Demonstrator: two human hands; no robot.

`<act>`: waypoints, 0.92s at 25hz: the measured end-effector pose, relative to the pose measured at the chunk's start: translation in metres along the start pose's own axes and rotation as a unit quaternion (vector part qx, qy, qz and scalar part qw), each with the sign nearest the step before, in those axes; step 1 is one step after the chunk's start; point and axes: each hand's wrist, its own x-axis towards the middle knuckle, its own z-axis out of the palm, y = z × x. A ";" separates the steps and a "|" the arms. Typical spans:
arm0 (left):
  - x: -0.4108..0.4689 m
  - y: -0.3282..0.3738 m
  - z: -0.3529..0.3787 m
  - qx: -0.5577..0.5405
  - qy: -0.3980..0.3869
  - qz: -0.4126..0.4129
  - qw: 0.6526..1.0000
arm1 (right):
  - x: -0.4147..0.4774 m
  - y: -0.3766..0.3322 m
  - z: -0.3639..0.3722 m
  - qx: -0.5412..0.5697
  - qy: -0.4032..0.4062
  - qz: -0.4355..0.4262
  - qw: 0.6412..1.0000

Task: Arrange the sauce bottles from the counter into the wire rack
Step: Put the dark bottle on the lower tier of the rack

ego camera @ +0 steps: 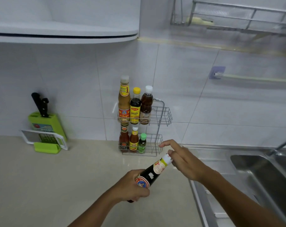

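A two-tier wire rack (163,115) stands against the tiled wall on the counter. Its upper tier holds a tall tan bottle (124,102), a dark yellow-capped bottle (135,108) and a brown white-capped bottle (146,107). Its lower tier holds a red sauce bottle (124,140), an orange sauce bottle (133,141) and a small green bottle (142,144). The right part of both tiers holds nothing. My left hand (132,185) grips a dark sauce bottle (152,173) around its body, tilted with the white cap toward the rack. My right hand (181,159) touches the cap, fingers spread.
A green knife block (45,126) with black-handled knives and a grater (44,138) stand at the left by the wall. A steel sink (261,174) with a faucet (281,145) lies at the right. A white hood overhangs at the top left, and a dish rack (237,15) hangs at the top right.
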 end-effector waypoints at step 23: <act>0.144 -0.032 -0.071 -0.031 0.265 0.003 0.964 | 0.109 0.092 0.039 0.137 0.204 0.152 0.957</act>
